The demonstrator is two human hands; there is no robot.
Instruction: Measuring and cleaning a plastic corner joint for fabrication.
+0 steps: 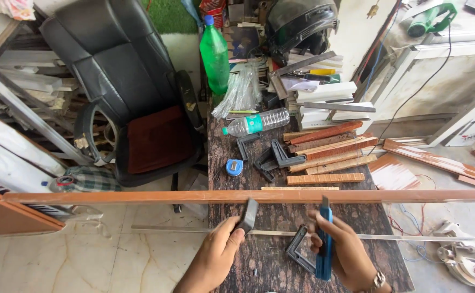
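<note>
A long orange-brown wooden strip point(140, 196) lies crosswise over the dark speckled workbench point(281, 217), overhanging both sides. My left hand point(216, 258) presses a small dark block point(248, 215) up against the strip's near edge. My right hand point(346, 252) grips a blue utility knife point(324, 244), its blade end pointing up at the strip. A thin pale strip point(411, 237) runs parallel just below. A grey corner bracket point(298, 250) lies between my hands.
Short wood offcuts point(327, 152), grey corner brackets point(273, 157), a blue tape measure point(234, 167) and a clear bottle point(256, 122) lie further back. A green bottle point(214, 54) stands at the rear. A black office chair point(134, 92) sits left of the bench.
</note>
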